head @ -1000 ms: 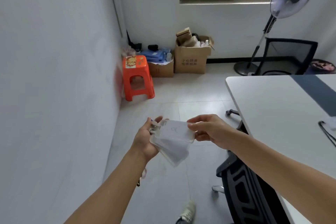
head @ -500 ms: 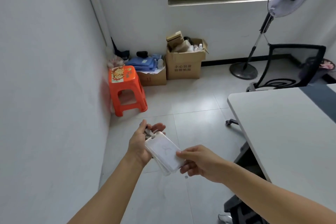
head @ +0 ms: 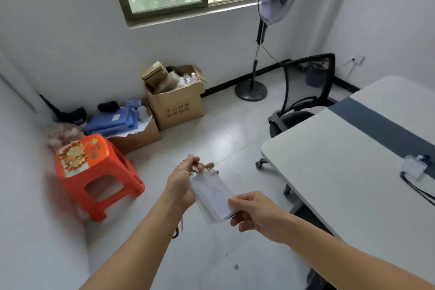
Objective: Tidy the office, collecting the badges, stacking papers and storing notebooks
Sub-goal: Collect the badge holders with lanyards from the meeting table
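Note:
A small stack of clear badge holders [head: 211, 195] with white cards sits between both hands above the floor. My left hand [head: 182, 182] grips the stack's top end at the metal clips, with lanyard ends hanging below the wrist. My right hand [head: 256, 215] pinches the stack's lower right corner. Another badge [head: 413, 167] with a black lanyard lies on the white table [head: 341, 172] at the right.
An orange plastic stool [head: 94, 172] stands by the left wall. Cardboard boxes [head: 176, 103] and blue folders [head: 113, 121] fill the far corner. A standing fan [head: 266, 30] and a black mesh chair [head: 303, 92] are beyond the table.
The view has swung to the right and upward, showing more of the table and a badge on it. Both hands keep hold of the badge stack, little changed from half a second ago.

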